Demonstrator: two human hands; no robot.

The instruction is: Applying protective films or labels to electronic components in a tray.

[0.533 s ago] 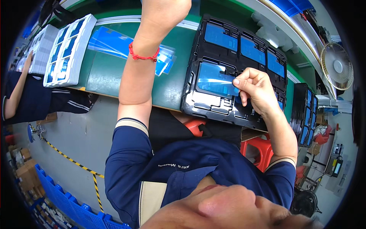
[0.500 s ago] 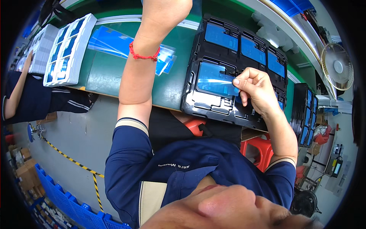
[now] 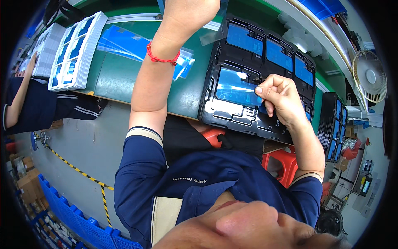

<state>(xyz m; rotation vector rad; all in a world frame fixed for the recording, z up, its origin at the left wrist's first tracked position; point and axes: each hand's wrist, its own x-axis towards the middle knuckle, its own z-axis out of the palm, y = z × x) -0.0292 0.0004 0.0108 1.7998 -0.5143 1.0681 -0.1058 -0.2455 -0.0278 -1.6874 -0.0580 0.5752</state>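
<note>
My right hand (image 3: pixel 280 97) pinches the right edge of a shiny blue film-covered panel (image 3: pixel 234 88) between thumb and forefinger. The panel lies in the near left compartment of a black plastic tray (image 3: pixel 207 106). My left hand (image 3: pixel 190 14), above a red braided bracelet (image 3: pixel 161 60), is raised at the top edge of the picture; its fingers are cut off or hidden. A clear sheet (image 3: pixel 213 35) hangs beside that hand, over the tray's far left corner; whether the hand grips it cannot be seen. More blue panels (image 3: pixel 278 56) lie in other compartments.
Loose blue and clear film sheets (image 3: pixel 124 43) lie on the green table (image 3: pixel 114 81). White trays (image 3: pixel 74 54) are stacked at left, near another person's arm (image 3: pixel 23 89). More black trays (image 3: pixel 329 124) and a fan (image 3: pixel 370 79) stand at right.
My left hand has shifted slightly right, and the clear sheet beside it has come further into view over the tray corner. My right hand keeps its pinch at the panel's edge.
</note>
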